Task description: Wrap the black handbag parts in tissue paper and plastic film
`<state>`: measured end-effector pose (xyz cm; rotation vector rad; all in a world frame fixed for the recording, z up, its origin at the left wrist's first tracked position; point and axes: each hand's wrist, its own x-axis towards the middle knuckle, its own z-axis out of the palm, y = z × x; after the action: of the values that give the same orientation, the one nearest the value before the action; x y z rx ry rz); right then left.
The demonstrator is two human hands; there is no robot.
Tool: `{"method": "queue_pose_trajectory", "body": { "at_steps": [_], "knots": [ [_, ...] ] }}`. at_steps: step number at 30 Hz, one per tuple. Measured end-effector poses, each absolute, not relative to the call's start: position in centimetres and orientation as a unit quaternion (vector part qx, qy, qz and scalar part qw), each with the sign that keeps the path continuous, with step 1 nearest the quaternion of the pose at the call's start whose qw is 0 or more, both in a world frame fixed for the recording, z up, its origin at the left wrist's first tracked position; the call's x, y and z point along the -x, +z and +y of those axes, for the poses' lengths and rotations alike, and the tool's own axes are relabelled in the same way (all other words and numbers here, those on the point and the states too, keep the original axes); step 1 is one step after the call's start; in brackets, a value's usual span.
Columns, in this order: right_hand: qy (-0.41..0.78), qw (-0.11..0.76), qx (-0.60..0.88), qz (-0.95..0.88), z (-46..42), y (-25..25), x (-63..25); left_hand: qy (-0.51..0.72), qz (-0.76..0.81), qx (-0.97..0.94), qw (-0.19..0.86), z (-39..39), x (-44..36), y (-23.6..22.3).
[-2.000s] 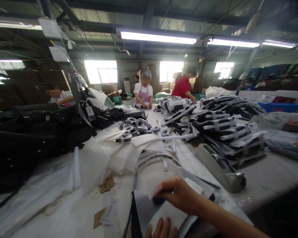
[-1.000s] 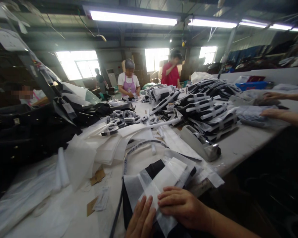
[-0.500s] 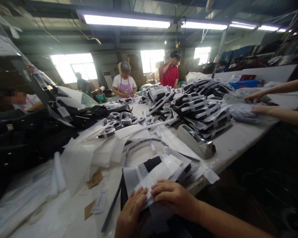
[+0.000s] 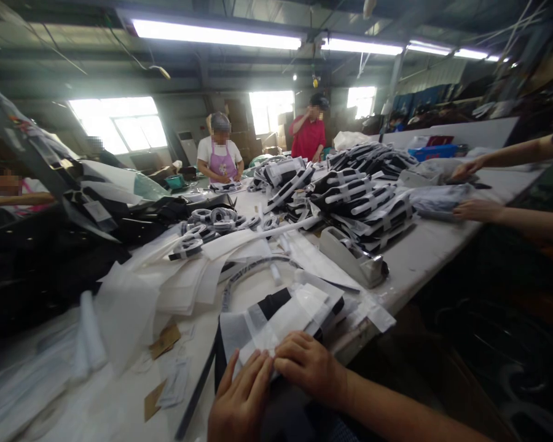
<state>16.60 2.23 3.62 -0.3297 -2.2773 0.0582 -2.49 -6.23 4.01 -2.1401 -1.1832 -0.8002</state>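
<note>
A black bag (image 4: 274, 303), partly covered with thin white wrapping sheets (image 4: 288, 316) and strips of clear tape, lies at the table's front edge. Its long wrapped handle (image 4: 240, 274) curves out behind it. My left hand (image 4: 240, 396) rests on the near part of the wrapping, fingers stretched out and thumb lifted. Close beside it, my right hand (image 4: 311, 369) has its fingers bent and drawn together at the sheet's edge; its thumb is hidden. The fingertips of both hands nearly meet. A tape dispenser (image 4: 352, 258) stands beyond the bag to the right.
Wrapped black pieces (image 4: 362, 199) are piled behind the dispenser. Wrapped rings (image 4: 219, 218) and loose white sheets (image 4: 184, 282) lie to the left, near brown paper pieces (image 4: 164, 341). A co-worker's hands (image 4: 477, 210) handle a plastic-wrapped bundle at right. Other people stand across the table.
My right hand's fingers have curled in and moved closer to my left fingertips. My left hand has slid slightly, its thumb now spread. The whole view has shifted a little.
</note>
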Motion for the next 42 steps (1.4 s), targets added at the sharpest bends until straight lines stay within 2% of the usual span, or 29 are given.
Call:
{"method": "queue_pose_trajectory", "body": {
  "at_steps": [3, 6, 10, 12, 17, 27, 37, 42],
  "knots": [
    [0.023, 0.416, 0.120, -0.901, 2.0, 3.6, -17.4, -0.301, -0.451, 0.795, 0.271, -6.3, 2.6, 3.1],
    [0.016, 0.386, 0.095, -0.917, 1.2, 3.3, -19.6, -0.304, -0.467, 0.788, 0.262, -6.4, 2.5, 2.8],
    [-0.061, 0.324, 0.091, -0.940, -0.1, 2.0, -22.1, -0.307, -0.474, 0.781, 0.266, -6.2, 2.1, 3.4],
    [-0.078, 0.326, 0.081, -0.939, -0.6, 1.3, -21.9, -0.322, -0.473, 0.774, 0.272, -6.2, 2.0, 3.6],
    [-0.002, 0.413, 0.069, -0.908, -1.1, 0.8, -19.4, -0.326, -0.476, 0.772, 0.267, -6.3, 1.8, 3.5],
    [0.081, 0.407, 0.077, -0.906, -1.7, 0.6, -19.5, -0.343, -0.486, 0.763, 0.253, -5.9, 2.0, 3.2],
    [0.035, 0.380, 0.072, -0.921, -1.0, 5.0, -19.2, -0.359, -0.476, 0.771, 0.224, -5.6, 2.3, 3.5],
    [-0.013, 0.399, 0.073, -0.914, 1.1, 7.3, -18.1, -0.361, -0.482, 0.764, 0.231, -5.7, 2.4, 2.8]
  ]
}}
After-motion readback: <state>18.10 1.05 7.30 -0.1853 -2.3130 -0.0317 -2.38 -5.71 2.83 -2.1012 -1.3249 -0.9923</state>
